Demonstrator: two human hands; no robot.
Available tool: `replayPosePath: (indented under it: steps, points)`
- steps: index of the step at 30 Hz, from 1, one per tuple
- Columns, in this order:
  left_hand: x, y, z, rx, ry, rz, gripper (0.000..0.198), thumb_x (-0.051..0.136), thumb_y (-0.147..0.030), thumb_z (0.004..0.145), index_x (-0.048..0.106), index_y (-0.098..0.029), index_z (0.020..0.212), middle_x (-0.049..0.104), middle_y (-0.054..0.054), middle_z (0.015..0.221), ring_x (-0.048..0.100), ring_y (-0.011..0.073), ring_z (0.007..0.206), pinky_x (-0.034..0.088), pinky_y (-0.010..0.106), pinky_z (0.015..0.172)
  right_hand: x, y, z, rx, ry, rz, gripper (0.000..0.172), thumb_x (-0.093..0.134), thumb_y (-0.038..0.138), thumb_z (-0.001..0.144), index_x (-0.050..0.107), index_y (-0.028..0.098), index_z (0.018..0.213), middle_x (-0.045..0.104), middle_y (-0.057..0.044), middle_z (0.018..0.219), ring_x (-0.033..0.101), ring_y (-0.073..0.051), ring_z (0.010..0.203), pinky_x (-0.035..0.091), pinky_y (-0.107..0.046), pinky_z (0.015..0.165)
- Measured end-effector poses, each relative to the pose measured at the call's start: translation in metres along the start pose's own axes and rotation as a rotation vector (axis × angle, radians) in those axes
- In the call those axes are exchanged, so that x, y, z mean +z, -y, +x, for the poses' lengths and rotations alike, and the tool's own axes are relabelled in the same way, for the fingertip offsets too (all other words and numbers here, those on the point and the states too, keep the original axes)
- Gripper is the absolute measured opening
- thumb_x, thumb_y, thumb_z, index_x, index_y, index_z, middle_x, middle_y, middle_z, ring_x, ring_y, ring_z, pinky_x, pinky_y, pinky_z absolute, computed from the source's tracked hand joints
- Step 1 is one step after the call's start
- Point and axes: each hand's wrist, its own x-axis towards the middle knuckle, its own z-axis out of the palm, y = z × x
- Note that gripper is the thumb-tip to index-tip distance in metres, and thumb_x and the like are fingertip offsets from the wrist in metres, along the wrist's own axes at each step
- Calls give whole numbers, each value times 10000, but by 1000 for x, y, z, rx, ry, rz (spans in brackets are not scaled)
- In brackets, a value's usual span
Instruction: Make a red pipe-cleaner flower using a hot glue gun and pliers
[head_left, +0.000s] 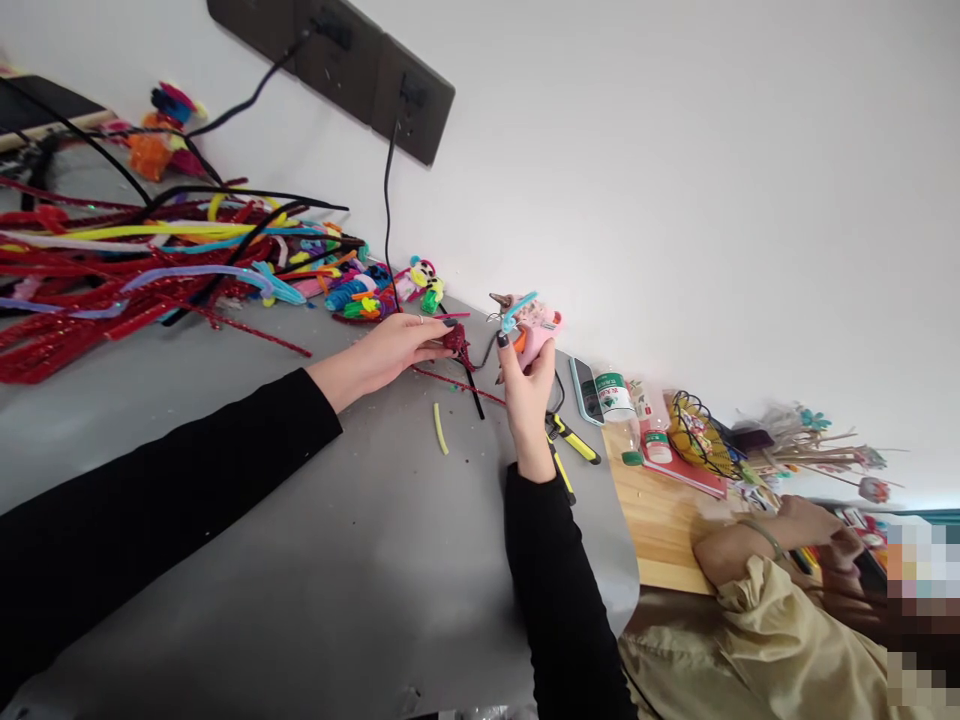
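My left hand (pixel 397 352) pinches a small dark red fuzzy piece (pixel 455 341) between thumb and fingers, over the grey table mat. From that piece a thin dark strand curves to the right. My right hand (pixel 527 385) is wrapped round a pink glue gun (pixel 534 335), which has a light blue stem (pixel 519 311) lying across it. Below my hands a short pale yellow stem (pixel 440 428) lies on the mat. Yellow-and-black pliers (pixel 574 440) rest just right of my right wrist.
Many coloured pipe cleaners (pixel 150 270) cover the left of the grey mat (pixel 352 560). Small fuzzy figures (pixel 421 280) stand along the wall. A phone (pixel 587 390), bottles (pixel 616 400) and a yellow basket (pixel 701 435) are at right. Another person's arm (pixel 750 540) rests by the wooden table (pixel 660 530).
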Motion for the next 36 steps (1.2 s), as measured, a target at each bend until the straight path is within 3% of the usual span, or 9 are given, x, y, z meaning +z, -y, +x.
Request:
replayPosePath:
  steps: [4,11,15,16,21,26,36]
  points:
    - [1,-3,0,-5,-15,-26,148,746,-224,842,788,-132,733,786,117,920,725,226,948,580,407,1017,-8,-4,5,-118,-143,-203,232,658,350,818,480,227,902,408,82,715,388,-107,629,390,-246,612]
    - [2,-6,-1,-11,-37,-18,148,743,-235,840,797,-116,769,789,122,918,724,214,914,571,399,1015,-11,-15,8,-369,-201,-576,170,562,284,792,395,253,780,386,54,721,410,-139,674,411,-284,668]
    - [6,-8,-3,-11,-59,43,151,739,-240,842,789,-134,747,794,110,926,724,217,930,564,389,1024,-12,-18,9,-453,-221,-659,74,538,250,809,465,236,812,428,15,763,450,-169,712,442,-302,676]
    - [6,-9,-3,-11,-61,52,155,732,-238,847,788,-137,743,795,110,942,723,218,943,564,384,1022,-13,-18,9,-469,-216,-670,49,539,233,812,508,220,847,449,4,779,469,-176,723,454,-308,683]
    - [6,-8,-3,-9,-64,56,181,679,-234,877,797,-135,782,796,118,978,724,224,975,562,376,1007,-14,-17,8,-493,-213,-745,278,552,180,835,614,156,1105,508,-28,829,519,-200,759,486,-327,708]
    - [6,-9,-4,-5,-73,62,169,670,-222,866,795,-132,798,799,122,973,734,230,975,557,382,1014,-16,-18,8,-543,-223,-780,49,558,168,837,577,201,866,484,-23,798,499,-199,759,462,-321,706]
    - [8,-9,-3,-25,-141,102,169,630,-103,824,793,-148,809,797,97,1018,734,208,945,568,349,986,-17,-18,8,-566,-234,-835,44,518,187,862,544,218,845,511,-34,809,497,-200,776,446,-320,716]
